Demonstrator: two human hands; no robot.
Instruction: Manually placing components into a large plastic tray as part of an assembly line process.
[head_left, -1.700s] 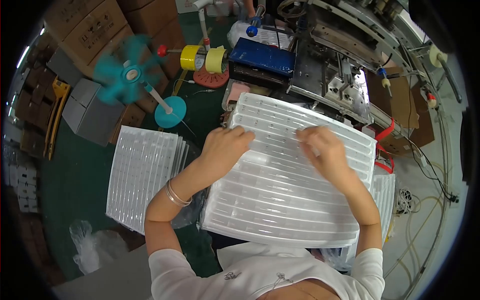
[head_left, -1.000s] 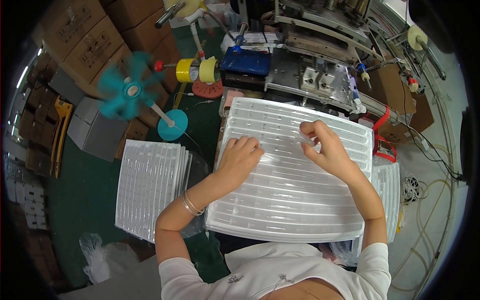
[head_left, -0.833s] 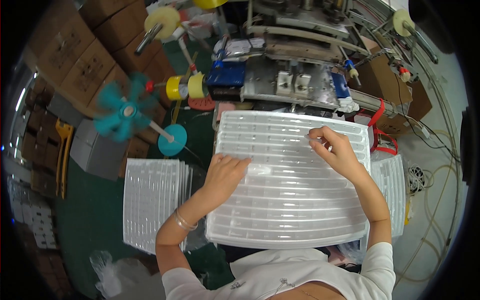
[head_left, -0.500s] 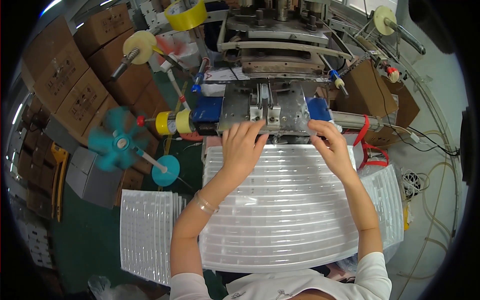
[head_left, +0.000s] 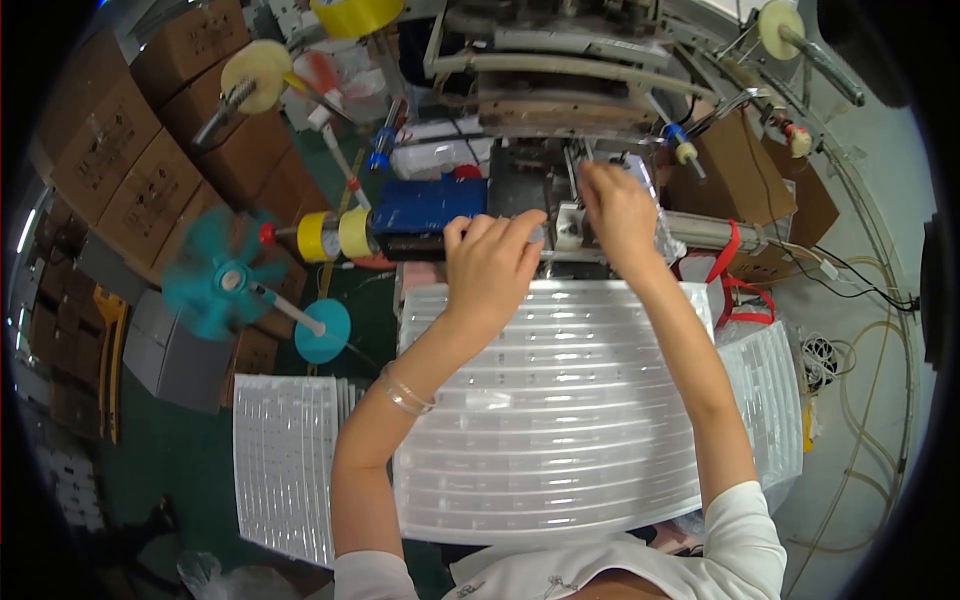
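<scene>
Both our hands are reaching past the far edge of the ribbed clear plastic tray [head_left: 560, 420] to the metal machine [head_left: 560, 200] beyond it. Our left hand [head_left: 490, 265] is curling its fingers over the machine's near edge, just beside a blue block [head_left: 425, 205]; whether anything is pinched under those fingers we cannot tell. Our right hand [head_left: 620, 205] is closing its fingertips on something small and pale at the machine's middle, too small to name. A clear bangle [head_left: 405, 390] is circling our left wrist.

We are keeping the tray flat in front of us, near our body, with both forearms crossing above it and neither hand gripping it. A second stack of ribbed trays [head_left: 285, 460] is lying to the left of it on the green floor, and more trays [head_left: 775, 400] are showing at the right, partly under the main one.

Farther left, a teal fan [head_left: 215, 280] on a round teal base [head_left: 322, 330] is spinning into a blur, with rolls of yellow tape [head_left: 335, 235] on a spindle just right of it. Brown cardboard boxes [head_left: 150, 150] are stacked at the far left.
</scene>
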